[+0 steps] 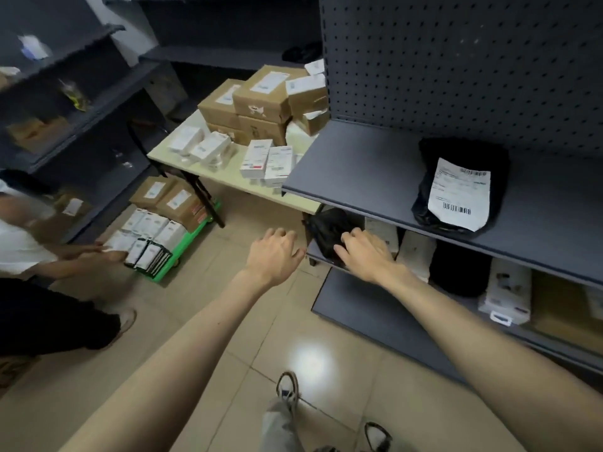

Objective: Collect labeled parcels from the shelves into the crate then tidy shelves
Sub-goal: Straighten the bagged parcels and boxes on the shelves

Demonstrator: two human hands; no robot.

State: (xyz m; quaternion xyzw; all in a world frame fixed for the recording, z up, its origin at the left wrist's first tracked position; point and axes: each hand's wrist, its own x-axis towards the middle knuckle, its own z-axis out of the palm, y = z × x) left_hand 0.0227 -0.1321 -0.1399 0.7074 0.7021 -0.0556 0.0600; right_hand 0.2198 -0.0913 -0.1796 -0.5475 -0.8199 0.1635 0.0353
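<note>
The right hand [365, 252] is resting with curled fingers on a black parcel [328, 228] on the middle shelf [318, 254], the left hand [274, 254] is hovering spread beside it; collecting seems underway, next calling for a firm grip.

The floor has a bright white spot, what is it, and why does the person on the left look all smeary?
Head view: the spot on the glossy beige floor tiles is glare from a light reflecting; the person in a white top at the left edge is motion-blurred; the wide lens bends the dark grey metal shelf outward.
</note>
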